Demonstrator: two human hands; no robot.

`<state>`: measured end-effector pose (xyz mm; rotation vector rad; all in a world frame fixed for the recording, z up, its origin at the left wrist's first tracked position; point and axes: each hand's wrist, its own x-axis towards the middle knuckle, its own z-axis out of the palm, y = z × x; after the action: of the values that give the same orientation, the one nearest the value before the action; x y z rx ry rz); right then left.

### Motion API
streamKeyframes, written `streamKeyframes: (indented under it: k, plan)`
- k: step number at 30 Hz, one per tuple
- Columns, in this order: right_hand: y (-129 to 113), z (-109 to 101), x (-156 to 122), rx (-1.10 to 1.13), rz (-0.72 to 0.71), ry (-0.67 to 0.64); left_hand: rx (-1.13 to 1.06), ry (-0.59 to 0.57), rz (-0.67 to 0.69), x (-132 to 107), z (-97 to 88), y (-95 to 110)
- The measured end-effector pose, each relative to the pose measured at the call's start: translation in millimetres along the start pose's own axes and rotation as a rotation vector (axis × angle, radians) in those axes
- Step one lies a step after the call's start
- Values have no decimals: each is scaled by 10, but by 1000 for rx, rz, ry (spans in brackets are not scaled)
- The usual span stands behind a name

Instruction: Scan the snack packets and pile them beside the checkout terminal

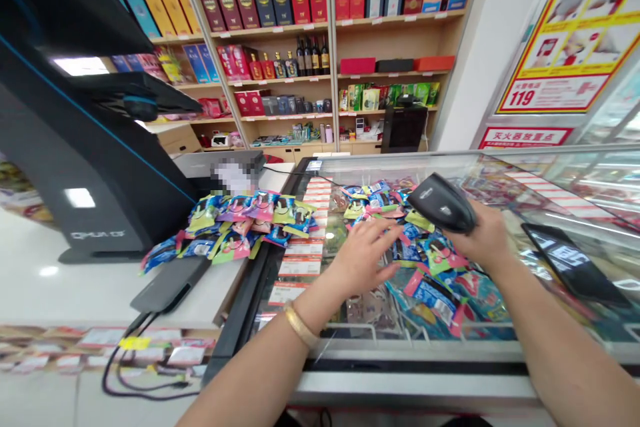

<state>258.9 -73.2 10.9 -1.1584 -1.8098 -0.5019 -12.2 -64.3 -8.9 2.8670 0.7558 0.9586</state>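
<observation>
A black handheld barcode scanner [440, 203] is in my right hand [484, 237], its head tilted up and to the left. My left hand [367, 253], a gold bangle on its wrist, has its fingers spread over the left side of a heap of small snack packets [443, 257] in blue, pink and green wrappers. Whether its fingertips touch a packet, I cannot tell. The heap lies on the glass-topped case [350, 353]. A second pile of similar packets [240, 223] sits left of my hand, at the counter's edge.
To the left stands a dark checkout terminal [115, 167] on a white counter [35, 280], with a grey cabled box [173, 283] before it. A phone [575, 263] lies on the glass at right. Shelves of boxes and bottles [280, 3] line the back wall.
</observation>
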Motion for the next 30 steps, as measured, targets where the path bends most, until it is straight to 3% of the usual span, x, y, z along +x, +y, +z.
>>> streamKeyframes:
  k: [4, 9, 16, 21, 25, 28, 30]
  plan:
    - [15, 20, -7, -19, 56, -18, -36, -284, 181, 28, 161, 366]
    - [-17, -6, 7, -8, 103, -67, -53, -445, 214, 10, 218, 495]
    - [10, 9, -8, -24, 89, -58, -50, -432, 203, 45, 143, 478]
    - [20, 9, -19, -32, 43, -48, -118, -452, 89, 17, 90, 436]
    - [11, 3, -18, -26, -5, -40, -295, -495, 2, -16, -19, 267]
    - [18, 5, -27, -36, 17, -48, -499, -524, -156, -50, -178, 79]
    - [25, 0, -30, -41, 35, -51, -577, -425, -244, -65, -282, -44]
